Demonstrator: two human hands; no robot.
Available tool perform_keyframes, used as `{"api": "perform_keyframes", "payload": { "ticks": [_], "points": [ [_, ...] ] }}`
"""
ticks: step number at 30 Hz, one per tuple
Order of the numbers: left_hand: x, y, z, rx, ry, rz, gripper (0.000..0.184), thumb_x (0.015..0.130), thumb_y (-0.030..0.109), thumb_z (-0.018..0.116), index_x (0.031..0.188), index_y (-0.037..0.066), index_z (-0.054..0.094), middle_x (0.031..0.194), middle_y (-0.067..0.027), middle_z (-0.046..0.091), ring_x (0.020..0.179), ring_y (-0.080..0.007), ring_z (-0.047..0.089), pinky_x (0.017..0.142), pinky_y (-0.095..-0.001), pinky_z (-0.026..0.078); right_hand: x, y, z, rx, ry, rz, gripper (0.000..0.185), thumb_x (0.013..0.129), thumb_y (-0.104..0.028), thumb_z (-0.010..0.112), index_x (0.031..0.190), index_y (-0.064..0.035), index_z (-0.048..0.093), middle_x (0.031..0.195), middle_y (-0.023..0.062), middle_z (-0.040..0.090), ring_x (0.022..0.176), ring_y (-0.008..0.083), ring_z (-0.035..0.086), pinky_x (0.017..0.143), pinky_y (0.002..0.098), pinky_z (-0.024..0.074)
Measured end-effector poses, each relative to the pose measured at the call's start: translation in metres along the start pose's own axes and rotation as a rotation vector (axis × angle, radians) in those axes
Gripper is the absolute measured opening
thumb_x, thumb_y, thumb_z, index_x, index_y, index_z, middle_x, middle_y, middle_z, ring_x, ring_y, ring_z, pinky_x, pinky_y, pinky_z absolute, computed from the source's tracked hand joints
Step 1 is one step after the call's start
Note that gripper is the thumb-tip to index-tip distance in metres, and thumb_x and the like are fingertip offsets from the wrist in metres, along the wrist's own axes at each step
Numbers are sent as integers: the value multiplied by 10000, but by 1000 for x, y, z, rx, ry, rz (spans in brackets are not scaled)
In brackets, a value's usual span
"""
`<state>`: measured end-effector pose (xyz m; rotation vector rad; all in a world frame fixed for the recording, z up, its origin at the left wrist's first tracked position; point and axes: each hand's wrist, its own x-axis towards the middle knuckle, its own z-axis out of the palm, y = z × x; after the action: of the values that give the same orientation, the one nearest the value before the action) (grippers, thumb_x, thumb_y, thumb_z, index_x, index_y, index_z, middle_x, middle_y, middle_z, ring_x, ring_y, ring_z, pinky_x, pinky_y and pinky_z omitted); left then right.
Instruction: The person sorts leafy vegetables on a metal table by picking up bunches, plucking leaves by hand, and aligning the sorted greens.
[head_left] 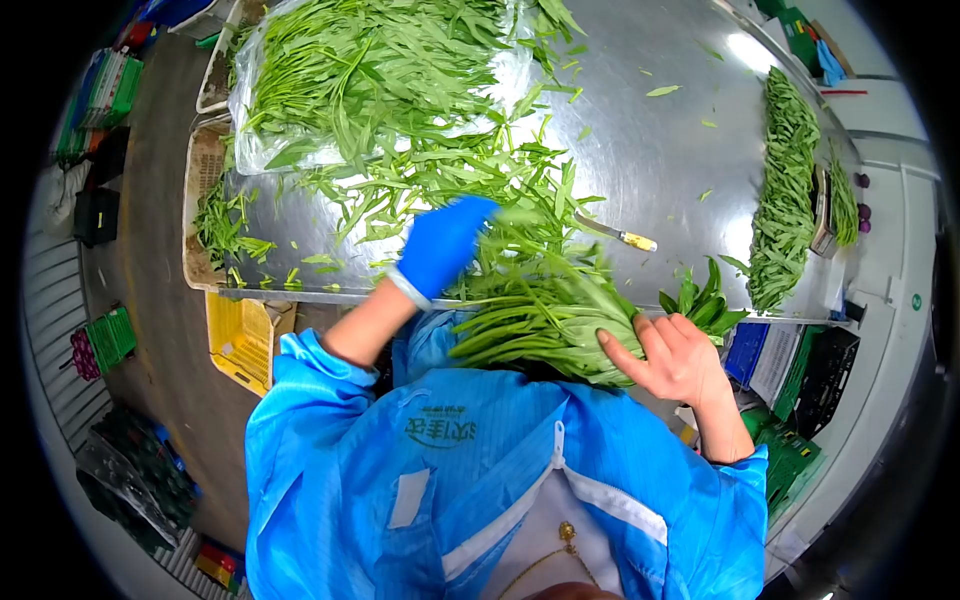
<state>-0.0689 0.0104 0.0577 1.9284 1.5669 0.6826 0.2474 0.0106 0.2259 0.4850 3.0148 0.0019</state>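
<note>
My left hand (445, 243), in a blue glove, is over the near part of the table beside loose leafy stems. It is smeared by motion and its fingertips are hard to make out. Blurred green lies right at its fingers. My bare right hand (668, 357) grips a bunch of water spinach (540, 325), thumb on the near side, at the table's front edge against my body. Its stems point left. A small knife (628, 238) with a yellow handle lies on the metal table, to the right of the loose stems (430, 180).
A big heap of greens (370, 70) sits on clear plastic at the far left. Bundled greens (785, 190) line the table's (660, 150) right side. White crates (207, 200) adjoin the left edge. A yellow crate (238, 335) stands below, and stacked crates (790, 365) stand at right.
</note>
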Motion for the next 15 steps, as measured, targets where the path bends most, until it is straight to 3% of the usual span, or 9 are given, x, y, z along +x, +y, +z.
{"api": "perform_keyframes", "payload": {
  "ticks": [1, 2, 5, 6, 9, 10, 11, 13, 15],
  "points": [
    [2, -24, 0, 79, 238, -4, 220, 890, 113, 567, 1103, 72, 605, 959, -101, 680, 813, -177, 648, 724, -314, 504, -4, 1, 1, 50, -39, 45, 486, 724, -84, 561, 1199, -179, 600, 882, 115, 592, 641, 186, 538, 543, 294, 439],
    [5, -51, -7, -242, 248, -212, 215, 902, 140, 564, 1099, 64, 606, 953, -84, 675, 842, -166, 637, 745, -311, 502, -6, 4, 8, 111, 31, 118, 657, 642, -63, 597, 1287, -173, 540, 760, 67, 562, 593, 189, 528, 510, 312, 423],
    [10, -62, -12, -896, 114, -559, 251, 929, 224, 553, 1100, 47, 606, 982, -58, 652, 915, -154, 607, 792, -304, 495, -11, 6, 13, 399, 5, 406, 708, 597, -64, 663, 1289, -138, 531, 725, 85, 553, 594, 227, 548, 528, 360, 439],
    [12, -58, -11, -1061, 43, -627, 273, 937, 253, 550, 1103, 43, 605, 1000, -53, 643, 938, -153, 597, 804, -302, 493, -7, 5, 14, 512, -7, 540, 730, 588, -45, 707, 1291, -93, 513, 808, 132, 617, 708, 290, 617, 637, 380, 498],
    [7, -26, 35, -1827, -343, -520, 488, 980, 273, 472, 1407, 61, 367, 1395, -97, 445, 1246, -210, 469, 1062, -354, 378, 6, 5, 23, 878, -2, 838, 697, 637, -26, 705, 1300, -68, 494, 967, 179, 655, 860, 293, 661, 775, 350, 518],
    [12, 1, 30, -1818, -408, -486, 472, 994, 232, 432, 1424, 60, 344, 1425, -88, 421, 1269, -193, 448, 1074, -336, 360, 6, 9, 31, 1047, -71, 923, 704, 653, -10, 714, 1315, -35, 474, 1131, 167, 641, 1016, 248, 634, 911, 321, 471],
    [13, 13, 42, -1759, -363, -223, 443, 994, 205, 423, 1408, 56, 369, 1376, -90, 474, 1226, -187, 487, 1054, -334, 384, 3, 10, 39, 1253, -38, 966, 720, 647, -3, 724, 1320, -23, 467, 1152, 149, 632, 1039, 232, 616, 927, 319, 457],
    [21, -7, 58, -1714, -381, -71, 414, 972, 248, 466, 1335, 49, 466, 1322, -100, 525, 1165, -187, 537, 977, -338, 459, -1, 14, 51, 1660, 33, 1041, 753, 635, 11, 743, 1330, 0, 455, 1193, 112, 615, 1085, 198, 580, 959, 315, 429],
    [35, -25, 49, -1841, -242, -738, 381, 943, 300, 510, 1217, 43, 567, 1168, -86, 607, 998, -191, 617, 855, -350, 530, -8, 14, 53, 1833, 29, 1166, 759, 626, 5, 764, 1325, 12, 469, 1220, 92, 594, 1106, 195, 556, 982, 318, 406]
  ]
}}
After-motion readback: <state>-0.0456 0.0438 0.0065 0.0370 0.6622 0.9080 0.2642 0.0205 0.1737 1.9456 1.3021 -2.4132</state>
